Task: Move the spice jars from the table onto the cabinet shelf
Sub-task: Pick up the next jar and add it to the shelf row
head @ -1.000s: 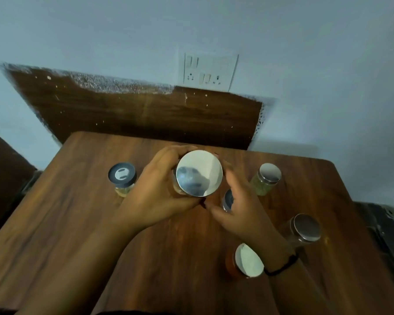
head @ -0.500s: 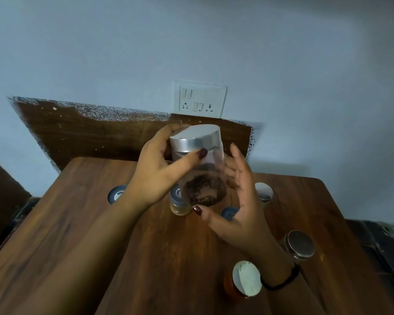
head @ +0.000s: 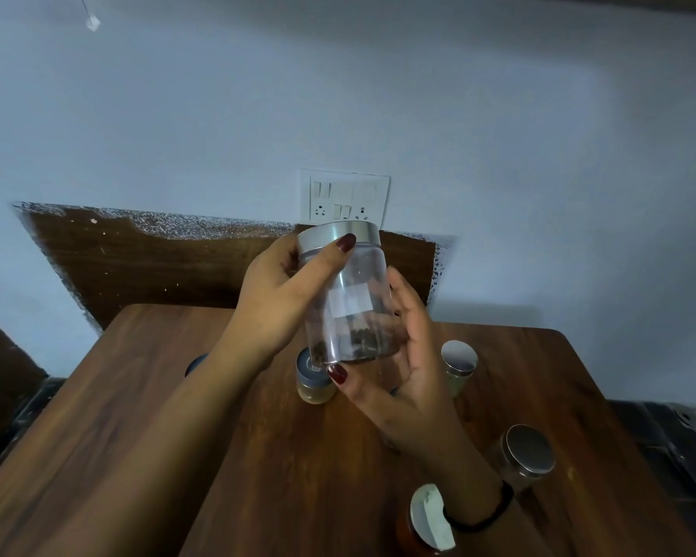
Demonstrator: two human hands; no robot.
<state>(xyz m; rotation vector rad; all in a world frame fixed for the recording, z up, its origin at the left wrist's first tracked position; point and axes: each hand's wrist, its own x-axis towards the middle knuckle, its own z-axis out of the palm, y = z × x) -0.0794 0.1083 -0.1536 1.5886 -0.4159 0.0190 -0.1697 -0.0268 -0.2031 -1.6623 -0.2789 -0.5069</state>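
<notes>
A tall clear jar [head: 352, 303] with a silver lid and dark spice at its bottom is held upright in the air above the wooden table [head: 258, 456]. My left hand [head: 276, 303] grips it near the lid, thumb across the front. My right hand [head: 402, 355] cups its lower right side and base, thumb under the bottom edge. On the table stand several small spice jars: a grey-lidded one [head: 313, 381], a silver-lidded one [head: 458, 365], another silver-lidded one [head: 525, 456], an orange jar with a white lid [head: 428, 520], and a dark lid [head: 195, 364] partly hidden behind my left arm.
A white switch and socket plate [head: 344, 199] sits on the pale wall behind the table. A dark wooden panel [head: 137, 263] leans against the wall at the table's far edge. Dark furniture [head: 676, 444] lies to the right of the table. No cabinet shelf is in view.
Both hands have lifted the tall jar from the table into the air. The view has tilted upward, showing more wall.
</notes>
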